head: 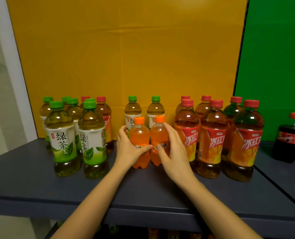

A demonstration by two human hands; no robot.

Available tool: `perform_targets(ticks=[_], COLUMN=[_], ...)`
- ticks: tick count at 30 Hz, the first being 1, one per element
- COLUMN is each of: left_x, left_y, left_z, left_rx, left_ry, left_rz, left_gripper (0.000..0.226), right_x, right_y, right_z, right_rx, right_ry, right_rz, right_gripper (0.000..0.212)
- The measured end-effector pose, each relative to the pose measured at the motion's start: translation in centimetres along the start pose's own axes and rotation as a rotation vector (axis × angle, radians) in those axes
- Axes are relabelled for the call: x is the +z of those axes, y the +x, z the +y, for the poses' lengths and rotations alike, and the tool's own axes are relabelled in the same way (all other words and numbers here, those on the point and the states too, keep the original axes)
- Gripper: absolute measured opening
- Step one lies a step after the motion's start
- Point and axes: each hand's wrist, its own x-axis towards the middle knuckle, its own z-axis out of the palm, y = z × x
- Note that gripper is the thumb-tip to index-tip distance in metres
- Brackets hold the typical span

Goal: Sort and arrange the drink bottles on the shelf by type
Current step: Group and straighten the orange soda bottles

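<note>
Dark shelf (pixel 39 183), yellow board (pixel 126 49) behind.

Right: cluster of red tea bottles (pixel 214 140). Left: cluster of green tea bottles (pixel 62 140), with a stray red-capped bottle (pixel 104 107) at their back. Cola bottle (pixel 289 138) far right, apart.

Front centre: two small orange sodas, upright and touching.
- Left hand (pixel 126 149) wraps the left orange soda (pixel 139 133) at the label, thumb across the front.
- Right hand (pixel 174 149) wraps the right orange soda (pixel 159 131) likewise.

Handling, as judged: full but small, light enough one-handed. Stiff, smooth plastic, likely slick. The label band is the surest hold. The tall bottles close on both sides could be knocked.
</note>
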Motion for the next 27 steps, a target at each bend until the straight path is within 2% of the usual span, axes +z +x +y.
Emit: perform_targets(ticks=[3, 5, 9, 14, 19, 27], left_x=[-0.1, -0.5, -1.7, -3.2, -3.9, -4.9], left_y=[0.2, 0.0, -0.8, -1.9, -3.0, -4.5], left_z=[-0.3, -0.5, -0.8, -1.4, -1.3, 1.0], left_rx=[-0.072, -0.086, -0.097, -0.059, -0.046, -0.008], left_ry=[-0.168, -0.271, -0.348, -0.397, -0.503, -0.604], left_rz=[-0.180, -0.234, -0.224, -0.185, -0.086, -0.078], left_gripper=[0.087, 0.077, 0.069, 0.066, 0.062, 0.047], right_x=[1.6, 2.5, 4.2, 5.6, 5.5, 2.5], right_y=[0.8, 1.1, 1.5, 2.3, 2.3, -2.5], right_z=[0.1, 0.3, 1.1, 2.1, 2.3, -2.0], right_rx=[0.022, 0.041, 0.136, 0.404, 0.554, 0.542], right_ry=[-0.039, -0.088, -0.126, -0.011, 0.036, 0.252], right_rz=[0.033, 0.068, 0.117, 0.170, 0.096, 0.050], right_gripper=[0.064, 0.067, 0.080, 0.100, 0.080, 0.060])
